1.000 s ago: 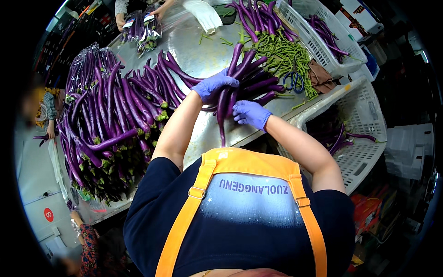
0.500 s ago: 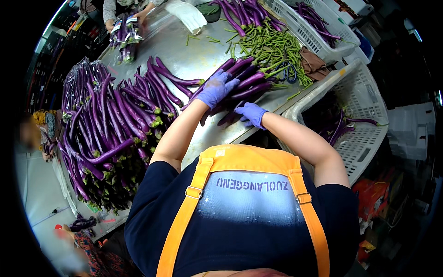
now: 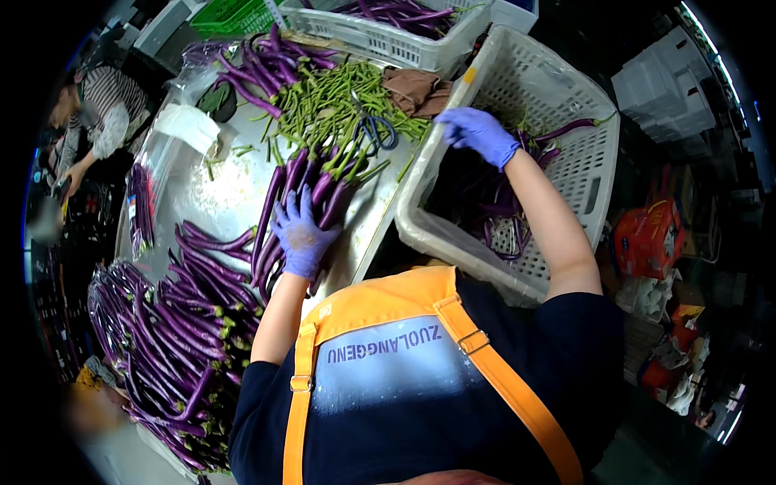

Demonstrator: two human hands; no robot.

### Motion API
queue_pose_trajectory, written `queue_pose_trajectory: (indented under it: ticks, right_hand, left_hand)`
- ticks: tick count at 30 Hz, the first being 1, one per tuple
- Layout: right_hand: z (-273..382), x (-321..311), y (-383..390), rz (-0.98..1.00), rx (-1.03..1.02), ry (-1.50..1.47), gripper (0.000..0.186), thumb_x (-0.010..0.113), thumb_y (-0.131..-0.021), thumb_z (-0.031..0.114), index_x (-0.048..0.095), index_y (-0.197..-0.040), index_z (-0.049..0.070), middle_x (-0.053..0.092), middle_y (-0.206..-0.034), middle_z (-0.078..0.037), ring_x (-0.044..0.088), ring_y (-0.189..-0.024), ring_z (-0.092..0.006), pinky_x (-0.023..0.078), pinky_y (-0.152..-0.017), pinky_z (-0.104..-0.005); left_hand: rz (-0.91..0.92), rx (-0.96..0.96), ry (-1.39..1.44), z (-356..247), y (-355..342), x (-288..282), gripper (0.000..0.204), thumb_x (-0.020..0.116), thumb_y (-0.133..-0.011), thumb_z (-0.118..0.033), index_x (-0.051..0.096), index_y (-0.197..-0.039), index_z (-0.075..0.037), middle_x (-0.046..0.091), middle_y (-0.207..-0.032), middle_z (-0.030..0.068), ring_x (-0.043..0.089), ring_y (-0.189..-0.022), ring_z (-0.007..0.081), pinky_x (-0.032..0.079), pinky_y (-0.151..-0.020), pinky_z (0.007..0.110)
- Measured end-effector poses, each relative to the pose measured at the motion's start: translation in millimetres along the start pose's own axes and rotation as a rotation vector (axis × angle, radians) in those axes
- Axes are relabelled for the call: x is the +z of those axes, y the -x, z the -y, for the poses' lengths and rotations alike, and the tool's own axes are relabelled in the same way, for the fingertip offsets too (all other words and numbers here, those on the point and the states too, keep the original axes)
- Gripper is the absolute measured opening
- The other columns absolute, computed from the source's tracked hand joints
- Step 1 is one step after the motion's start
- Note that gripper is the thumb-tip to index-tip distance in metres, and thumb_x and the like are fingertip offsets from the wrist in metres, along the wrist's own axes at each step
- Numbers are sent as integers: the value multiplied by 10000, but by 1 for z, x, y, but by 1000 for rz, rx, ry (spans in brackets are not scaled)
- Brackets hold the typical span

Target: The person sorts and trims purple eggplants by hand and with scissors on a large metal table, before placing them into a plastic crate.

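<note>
My left hand [image 3: 301, 234], in a purple glove smudged on the back, lies with fingers spread on a bunch of long purple eggplants [image 3: 322, 190]. Their green stems point away from me. Off to the right, my gloved right hand [image 3: 478, 135] hovers over the near side of a white slatted crate [image 3: 588, 133], fingers loosely stretched and nothing visible in them. Loose eggplants [image 3: 546, 145] lie inside that crate, partly in shadow. A big heap of eggplants [image 3: 174, 331] covers the table's left part, some of them in clear plastic.
Beyond the bunch are a pile of cut green stems [image 3: 331, 101], dark-blue-handled scissors [image 3: 376, 132] and a brown cloth [image 3: 416, 90]. Another white crate [image 3: 388, 40] holds eggplants at the back. A bagged bundle [image 3: 141, 208] lies at the table's left, near another person [image 3: 113, 105].
My right hand has left the bunch and swung right, over the crate. My left hand stays on the eggplants. The view has turned right. The other person's hands have left the bagged eggplants.
</note>
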State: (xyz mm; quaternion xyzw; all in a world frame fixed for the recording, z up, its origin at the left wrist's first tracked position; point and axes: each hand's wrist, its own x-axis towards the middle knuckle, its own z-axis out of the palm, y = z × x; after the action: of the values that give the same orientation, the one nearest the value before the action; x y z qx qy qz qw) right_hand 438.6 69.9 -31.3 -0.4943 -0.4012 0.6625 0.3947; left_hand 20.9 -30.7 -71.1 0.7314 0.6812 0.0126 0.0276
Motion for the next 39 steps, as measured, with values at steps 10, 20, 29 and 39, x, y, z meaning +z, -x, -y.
queue_pose_trajectory:
  ticks: [10,20,29,39]
  right_hand:
    - [-229,-211,-147,-785,508,261,1103,846,-708,656,491,-1479,-48,498,-1520,-247,513,-1363,-366,445,-1109,-445]
    - [-172,-119,-161,-1134,551,94,1395,941,-615,447,72,-1647,87,443,-1544,-289,499,-1398,-411,420,-1169,-433]
    - [-206,-194,-108,-809,121,-458,575,857,-768,302,677,-1252,50,701,-1170,-93,634,-1025,-281,513,-1000,-409]
    - [17,-123,53,-163,-229,-749,426,690,-934,276,599,-1258,15,661,-1052,-119,669,-952,-244,594,-862,-388]
  left_hand:
    - [2,56,17,-6,-18,1,1178,866,-612,-526,351,-1581,-99,410,-1573,210,344,-1442,464,226,-1200,599]
    - [-22,74,66,0,-14,13,1130,877,-601,-506,407,-1546,-100,428,-1537,225,357,-1419,484,232,-1179,623]
    - [44,-2,68,4,-12,14,1169,863,-628,-557,349,-1597,-153,342,-1627,190,250,-1508,474,183,-1182,697]
    - [57,-21,21,5,-7,3,1172,852,-626,-582,342,-1596,-166,361,-1611,163,287,-1495,446,219,-1142,691]
